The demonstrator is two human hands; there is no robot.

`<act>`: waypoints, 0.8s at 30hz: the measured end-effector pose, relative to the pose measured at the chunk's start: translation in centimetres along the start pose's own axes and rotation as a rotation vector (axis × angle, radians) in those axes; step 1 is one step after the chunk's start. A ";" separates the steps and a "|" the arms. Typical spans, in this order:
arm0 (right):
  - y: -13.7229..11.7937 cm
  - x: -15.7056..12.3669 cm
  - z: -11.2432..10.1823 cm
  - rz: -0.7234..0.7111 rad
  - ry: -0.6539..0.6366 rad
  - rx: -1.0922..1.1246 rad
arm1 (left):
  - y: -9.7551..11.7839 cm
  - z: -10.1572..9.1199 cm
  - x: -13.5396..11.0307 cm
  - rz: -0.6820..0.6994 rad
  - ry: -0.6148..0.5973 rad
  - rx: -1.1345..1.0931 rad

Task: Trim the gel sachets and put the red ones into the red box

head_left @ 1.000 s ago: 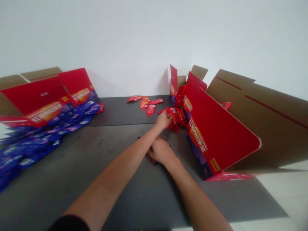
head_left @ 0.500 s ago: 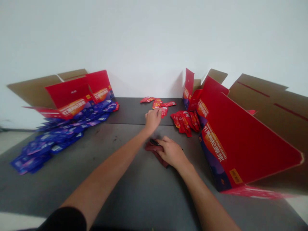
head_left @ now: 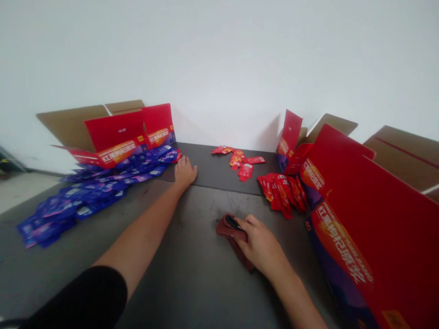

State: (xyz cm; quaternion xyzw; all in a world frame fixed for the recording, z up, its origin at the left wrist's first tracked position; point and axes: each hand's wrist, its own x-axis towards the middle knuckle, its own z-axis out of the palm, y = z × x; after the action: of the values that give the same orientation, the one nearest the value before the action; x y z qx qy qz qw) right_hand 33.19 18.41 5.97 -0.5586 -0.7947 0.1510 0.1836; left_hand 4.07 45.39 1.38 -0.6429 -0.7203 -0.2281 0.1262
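Observation:
My left hand (head_left: pixel 185 172) is stretched far forward and lies on the dark table (head_left: pixel 192 256), right beside the edge of a heap of blue sachets (head_left: pixel 99 192); its fingers look curled, and I cannot see anything in them. My right hand (head_left: pixel 259 244) rests near the table's middle, closed on a stack of dark red sachets (head_left: pixel 230 228) that it presses to the table. A pile of red sachets (head_left: pixel 283 192) lies to the right of it, and a few more red sachets (head_left: pixel 240 162) lie scattered further back.
A red printed carton (head_left: pixel 373 237) with brown flaps lies open on its side at the right. Another red carton (head_left: pixel 126 132) lies open at the back left, above the blue heap. A white wall closes off the back.
My left hand has left the red pile at the right and swung left to the edge of the blue heap. My right hand stayed on its stack. The view has turned left.

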 end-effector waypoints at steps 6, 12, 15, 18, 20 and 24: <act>0.1 0.1 0.3 0.035 -0.038 0.020 | -3.0 2.1 4.7 -0.034 -0.037 0.056; 0.2 0.3 0.9 0.039 -0.039 0.029 | -3.4 3.3 6.0 0.001 -0.044 0.086; 0.4 0.2 1.1 0.025 -0.034 0.009 | -3.5 3.3 5.9 0.007 -0.055 0.094; 0.5 0.2 1.1 0.009 -0.032 0.000 | -3.4 3.1 5.6 0.006 -0.048 0.100; 0.5 0.2 1.1 0.000 -0.026 -0.001 | -3.2 2.9 5.4 -0.002 -0.037 0.104; 0.5 0.2 1.1 -0.002 -0.003 0.001 | -2.9 2.6 5.0 -0.019 -0.036 0.110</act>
State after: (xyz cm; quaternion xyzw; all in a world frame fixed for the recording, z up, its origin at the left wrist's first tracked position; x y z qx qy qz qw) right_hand 33.01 18.69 4.78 -0.5574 -0.7955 0.1521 0.1828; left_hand 0.77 50.77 1.00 -0.6322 -0.7399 -0.1775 0.1463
